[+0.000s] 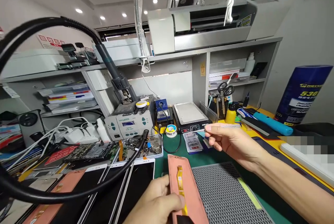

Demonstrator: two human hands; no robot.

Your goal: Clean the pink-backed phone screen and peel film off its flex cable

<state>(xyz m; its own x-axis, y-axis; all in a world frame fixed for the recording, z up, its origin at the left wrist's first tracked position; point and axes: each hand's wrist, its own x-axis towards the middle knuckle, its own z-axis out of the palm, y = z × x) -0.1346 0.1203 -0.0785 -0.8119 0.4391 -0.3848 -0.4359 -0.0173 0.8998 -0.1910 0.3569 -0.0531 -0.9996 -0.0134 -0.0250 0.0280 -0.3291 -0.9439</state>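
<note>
My left hand (159, 201) grips a salmon-pink phone-sized panel (191, 185) at the bottom centre, with the thumb lying over its surface. A yellow-orange flex cable (180, 178) runs lengthwise along the panel, and the thumb covers part of it. To the right, my right hand (229, 140) is raised above the green mat, thumb and fingers pinched on thin metal tweezers (229, 126). The tweezers' tip points left, near the front of the black heating plate unit (189, 130), apart from the panel. A grey textured pad (227, 185) lies beside the panel.
Phone screens (139, 185) lie at lower left, crossed by a thick black hose (104, 185). Behind them are a parts tray (156, 152), a grey soldering station (130, 124) and a solder spool (171, 131). A blue spray can (304, 95) stands at right.
</note>
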